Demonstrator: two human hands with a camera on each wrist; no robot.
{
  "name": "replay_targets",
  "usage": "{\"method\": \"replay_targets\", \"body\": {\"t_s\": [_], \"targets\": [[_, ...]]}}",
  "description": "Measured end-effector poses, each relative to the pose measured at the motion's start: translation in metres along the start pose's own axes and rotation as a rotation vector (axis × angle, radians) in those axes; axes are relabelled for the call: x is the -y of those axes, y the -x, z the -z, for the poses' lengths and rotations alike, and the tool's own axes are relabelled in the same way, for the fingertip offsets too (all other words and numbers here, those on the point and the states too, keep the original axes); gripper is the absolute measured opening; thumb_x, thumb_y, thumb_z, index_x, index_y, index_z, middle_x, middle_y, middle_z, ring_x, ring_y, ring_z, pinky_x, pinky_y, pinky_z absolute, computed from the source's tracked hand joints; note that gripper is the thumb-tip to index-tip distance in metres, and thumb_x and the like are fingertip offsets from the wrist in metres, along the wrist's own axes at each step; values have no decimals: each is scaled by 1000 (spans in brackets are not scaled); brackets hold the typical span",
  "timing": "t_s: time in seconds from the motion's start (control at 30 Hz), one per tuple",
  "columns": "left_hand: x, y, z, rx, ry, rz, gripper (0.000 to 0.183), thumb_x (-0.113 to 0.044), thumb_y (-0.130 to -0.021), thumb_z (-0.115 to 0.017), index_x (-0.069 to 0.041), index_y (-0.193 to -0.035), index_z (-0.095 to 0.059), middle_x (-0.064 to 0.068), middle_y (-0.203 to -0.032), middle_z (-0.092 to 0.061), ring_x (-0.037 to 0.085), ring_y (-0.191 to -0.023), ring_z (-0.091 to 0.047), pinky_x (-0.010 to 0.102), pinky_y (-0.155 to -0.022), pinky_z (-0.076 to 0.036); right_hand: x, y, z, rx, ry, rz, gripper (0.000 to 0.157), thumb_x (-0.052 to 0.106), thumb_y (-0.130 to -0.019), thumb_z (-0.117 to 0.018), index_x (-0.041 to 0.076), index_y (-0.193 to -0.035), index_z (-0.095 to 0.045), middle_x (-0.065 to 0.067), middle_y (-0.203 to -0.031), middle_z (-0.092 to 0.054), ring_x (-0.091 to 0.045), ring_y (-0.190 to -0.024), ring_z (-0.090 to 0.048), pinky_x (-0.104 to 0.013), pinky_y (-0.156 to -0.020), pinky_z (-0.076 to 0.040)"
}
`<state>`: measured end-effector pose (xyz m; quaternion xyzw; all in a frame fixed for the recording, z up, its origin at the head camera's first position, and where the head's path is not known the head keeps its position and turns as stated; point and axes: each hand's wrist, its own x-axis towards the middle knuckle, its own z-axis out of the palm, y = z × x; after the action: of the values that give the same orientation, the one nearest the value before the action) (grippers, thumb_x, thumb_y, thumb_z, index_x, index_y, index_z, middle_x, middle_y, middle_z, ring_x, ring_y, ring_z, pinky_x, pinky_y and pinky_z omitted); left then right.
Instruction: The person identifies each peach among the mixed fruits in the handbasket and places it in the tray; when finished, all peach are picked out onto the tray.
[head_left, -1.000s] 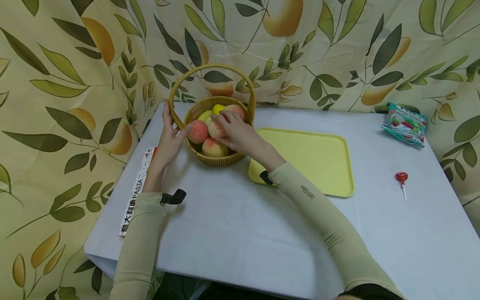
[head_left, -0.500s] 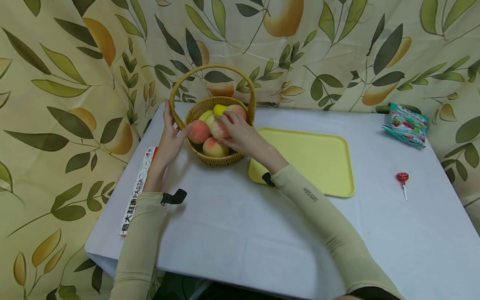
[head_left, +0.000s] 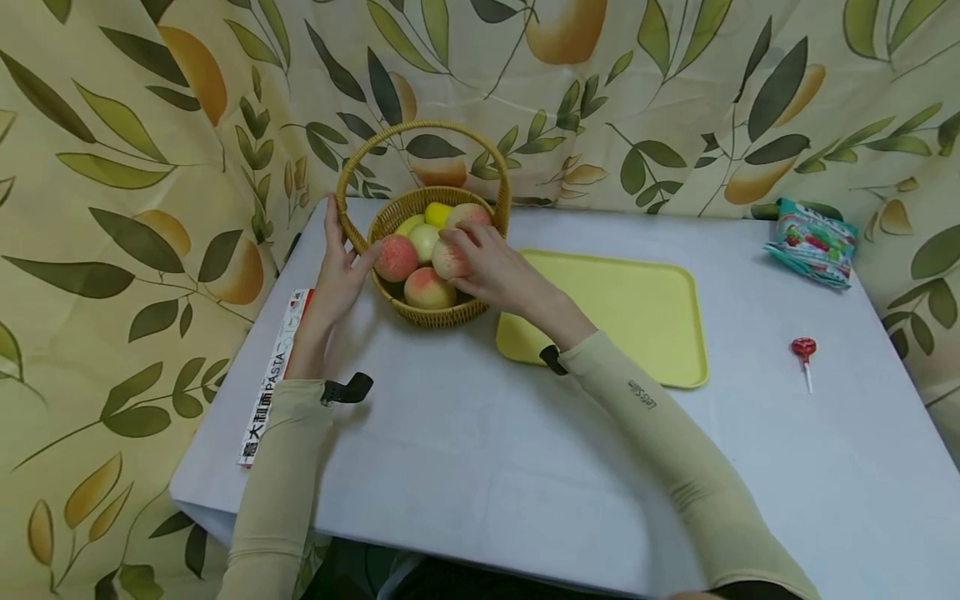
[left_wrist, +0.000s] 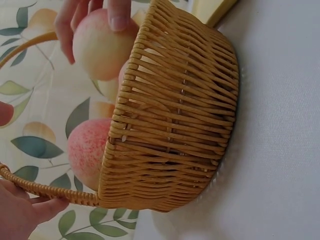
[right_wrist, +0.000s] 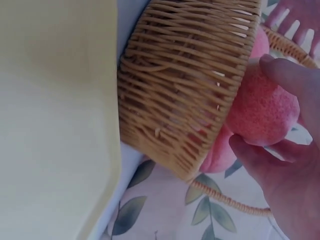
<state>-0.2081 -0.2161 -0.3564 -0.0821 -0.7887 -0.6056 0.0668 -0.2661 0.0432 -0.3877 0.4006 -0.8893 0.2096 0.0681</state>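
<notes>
A wicker basket point(head_left: 438, 318) with a tall hoop handle stands at the back left of the table, filled with several fruits. My right hand point(head_left: 498, 268) grips a pink and cream peach point(right_wrist: 265, 107) between thumb and fingers, just above the basket's right rim. Extended fingers of my left hand point(head_left: 339, 275) touch the foot of the handle point(left_wrist: 55, 192) from outside, while its thumb points toward a redder peach point(head_left: 396, 257). Another peach point(head_left: 429, 288) lies at the front. Behind are a pale green round fruit point(head_left: 423, 243), a yellow one point(head_left: 437, 214) and one more peach point(head_left: 468, 215).
Right of the basket lies a yellow tray point(head_left: 622, 312), close to its side. A pasta package point(head_left: 276, 375) lies along the left, under my left forearm. A red lollipop point(head_left: 804, 350) and a teal candy bag point(head_left: 813, 244) lie on the right. Patterned cloth point(head_left: 660, 108) hangs behind.
My right hand has shifted slightly to the right with the peach, uncovering more of the pale green fruit. My left hand has stayed at the handle.
</notes>
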Motion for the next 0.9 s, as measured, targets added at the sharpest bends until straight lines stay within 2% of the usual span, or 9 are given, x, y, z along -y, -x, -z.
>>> {"method": "replay_targets", "body": {"t_s": [0.2,0.43,0.6,0.7,0.77,0.9], "targets": [[8,-5,1,-8,5,7,96,-13,-102,-58,-15,-164,15,6,-175,14,25,-163,3,57,-130,-15,-5,12,9,4,-8,3,62,29,-97,-71,13,-151,-43,-16,-146,-46,-37,-127,-49,-49,-109,-48],[29,-16,4,-22,-22,-20,96,-17,-103,-59,-23,-164,15,0,-175,13,20,-163,1,57,-129,-17,-14,23,20,24,5,-37,62,28,-96,-72,11,-150,-45,-18,-150,-46,-36,-135,-47,-49,-112,-46],[28,-19,5,-37,-7,-51,96,-18,-103,-60,-25,-165,13,-2,-175,12,18,-163,1,58,-129,-18,-17,24,29,9,-8,-44,61,29,-97,-72,11,-149,-45,-19,-151,-45,-37,-138,-46,-49,-114,-44],[18,-15,3,-26,13,-39,97,-14,-103,-59,-22,-165,15,1,-175,14,19,-163,3,57,-130,-16,-19,29,33,16,-27,-58,63,30,-97,-71,12,-151,-43,-19,-152,-45,-36,-140,-45,-49,-116,-42],[18,-14,2,-22,14,-29,97,-14,-103,-59,-22,-164,15,2,-174,15,19,-163,4,57,-130,-16,-20,34,35,22,-42,-82,64,31,-97,-71,13,-152,-42,-18,-153,-45,-36,-142,-43,-49,-118,-41],[14,-8,1,-16,5,-7,96,-13,-103,-59,-19,-165,15,4,-175,14,26,-163,4,59,-129,-15,-25,45,38,20,-53,-128,65,33,-97,-71,15,-153,-42,-16,-155,-44,-35,-144,-41,-51,-119,-40]]}}
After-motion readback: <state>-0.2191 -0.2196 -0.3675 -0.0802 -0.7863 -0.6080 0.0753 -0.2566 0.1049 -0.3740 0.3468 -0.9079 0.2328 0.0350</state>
